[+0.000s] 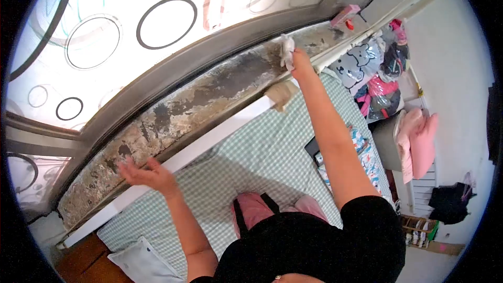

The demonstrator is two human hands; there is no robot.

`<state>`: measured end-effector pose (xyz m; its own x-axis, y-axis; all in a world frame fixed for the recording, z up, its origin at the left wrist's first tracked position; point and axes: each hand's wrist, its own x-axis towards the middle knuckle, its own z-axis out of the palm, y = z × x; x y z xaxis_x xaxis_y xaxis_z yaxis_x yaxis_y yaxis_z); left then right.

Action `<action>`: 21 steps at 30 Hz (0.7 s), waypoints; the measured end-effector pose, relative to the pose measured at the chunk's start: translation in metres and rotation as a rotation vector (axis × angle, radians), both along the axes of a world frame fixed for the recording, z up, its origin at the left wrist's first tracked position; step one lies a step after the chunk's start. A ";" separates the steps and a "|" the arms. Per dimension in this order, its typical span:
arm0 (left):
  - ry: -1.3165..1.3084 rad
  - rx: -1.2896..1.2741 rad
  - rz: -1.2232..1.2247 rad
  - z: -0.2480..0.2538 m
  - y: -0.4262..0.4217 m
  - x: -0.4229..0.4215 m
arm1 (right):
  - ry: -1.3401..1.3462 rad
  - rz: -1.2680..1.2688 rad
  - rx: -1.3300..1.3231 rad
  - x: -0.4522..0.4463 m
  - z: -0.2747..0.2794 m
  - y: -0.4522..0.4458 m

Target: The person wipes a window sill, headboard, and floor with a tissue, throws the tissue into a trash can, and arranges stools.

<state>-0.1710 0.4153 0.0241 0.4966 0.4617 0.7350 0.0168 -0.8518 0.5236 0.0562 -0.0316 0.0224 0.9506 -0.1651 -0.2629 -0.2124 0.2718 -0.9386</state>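
Observation:
My right hand grips a crumpled white cloth over the far part of the window sill. The sill is worn, with peeling, stained grey and tan patches. My left hand hovers at the near left end of the sill, fingers apart and holding nothing. From this view I cannot tell whether it touches the surface. A brown cloth hangs over the white bed rail, below my right hand.
A bed with a green checked sheet lies under me, with a white pillow at lower left. A pink box stands at the sill's far end. Bagged items and pink cushions are to the right. A patterned curtain covers the window.

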 end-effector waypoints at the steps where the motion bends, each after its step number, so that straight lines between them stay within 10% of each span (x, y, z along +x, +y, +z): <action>1: -0.013 -0.001 -0.002 0.006 -0.023 0.000 | -0.086 0.051 0.240 -0.008 -0.006 -0.008; 2: 0.031 -0.023 -0.071 0.012 -0.044 0.000 | -0.102 0.052 0.238 -0.026 0.002 -0.006; 4: 0.073 -0.041 -0.144 0.018 -0.076 0.008 | -0.067 0.007 1.076 -0.075 0.017 0.005; 10: 0.089 -0.114 -0.368 0.017 -0.155 0.046 | 0.008 0.084 1.235 -0.146 0.012 -0.025; 21: 0.315 0.271 -0.044 -0.008 -0.204 0.075 | -0.041 -0.014 1.270 -0.235 -0.042 -0.116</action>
